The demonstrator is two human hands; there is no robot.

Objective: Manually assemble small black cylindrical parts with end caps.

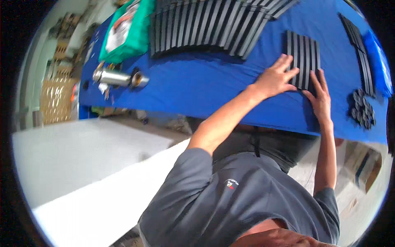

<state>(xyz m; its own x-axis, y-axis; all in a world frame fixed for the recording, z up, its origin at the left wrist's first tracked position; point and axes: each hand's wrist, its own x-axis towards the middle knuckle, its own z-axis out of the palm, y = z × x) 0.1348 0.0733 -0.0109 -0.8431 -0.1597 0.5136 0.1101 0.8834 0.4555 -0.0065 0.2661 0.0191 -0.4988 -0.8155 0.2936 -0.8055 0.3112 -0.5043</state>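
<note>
Your left hand [279,77] and right hand [321,99] are resting apart, fingers spread, beside the small strip group [304,61] on the blue table [197,88]. The larger strip row [201,29] is already lying neatly; this group is probably needing alignment.

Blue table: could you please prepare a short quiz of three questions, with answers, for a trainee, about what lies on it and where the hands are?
1. What is between the left hand and the right hand?
A) a green bin
B) black strips
C) a blue package

2. True or false: the small black parts lie to the right of the right hand.

3. Fill in: the silver tube lies toward the ____ side of the table.

Key: 1. B; 2. True; 3. left
</note>
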